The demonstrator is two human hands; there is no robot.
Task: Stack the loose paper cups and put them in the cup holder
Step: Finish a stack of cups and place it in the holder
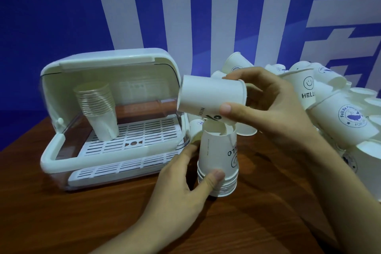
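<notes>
Right hand (266, 107) grips a white printed paper cup (212, 97) sideways; left hand (185, 175) clasps the upside-down stack (219, 161).

Dark wooden table (82, 222), white cup holder (107, 156) standing at centre left, upside-down cup stack (218, 163) at centre, heap of loose cups (340, 113) at right

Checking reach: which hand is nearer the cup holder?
Left. The left hand grips the upside-down stack beside the cup holder; the right hand holds a cup farther right.

Right hand (268, 107) tilts a cup (210, 97) over the left hand's (185, 183) stack (220, 163).
</notes>
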